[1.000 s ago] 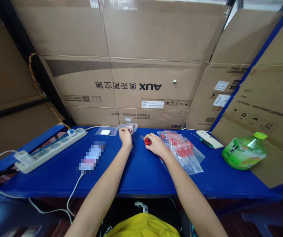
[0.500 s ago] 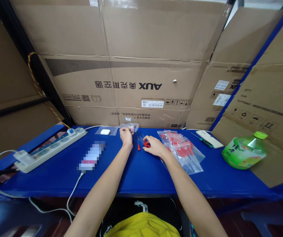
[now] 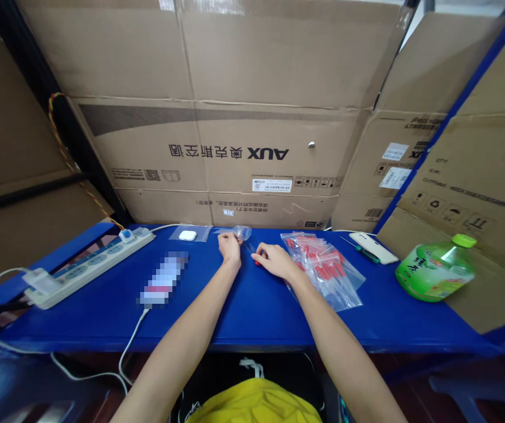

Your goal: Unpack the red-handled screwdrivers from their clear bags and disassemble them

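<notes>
Your left hand (image 3: 230, 248) pinches the edge of a small clear bag (image 3: 240, 232) that lies on the tabletop (image 3: 252, 305), near its back edge and just ahead of your knuckles. Your right hand (image 3: 274, 260) rests close beside it, fingers curled down over a few red pieces (image 3: 257, 262); only a sliver of red shows under the fingertips, so you cannot tell whether they are truly gripped or merely covered.

By the look of it, the bagging is partly done. A fanned pile of filled bags (image 3: 327, 270), each with red pieces inside, lies touching your right wrist side. The clear bag in your left pinch looks unfilled as yet, and the red pieces are outside it.

Further out: an earbud case (image 3: 187, 235) on a flat plastic sleeve to the left, a power strip (image 3: 89, 267) along the left edge, a corded phone (image 3: 163, 281) nearer you, a white remote-like device (image 3: 373, 247) and a green bottle (image 3: 435, 271) on its side to the right. Cardboard boxes (image 3: 252, 147) wall in the back.

Nothing lies between your two hands; the pile of filled bags crowds your right forearm.
</notes>
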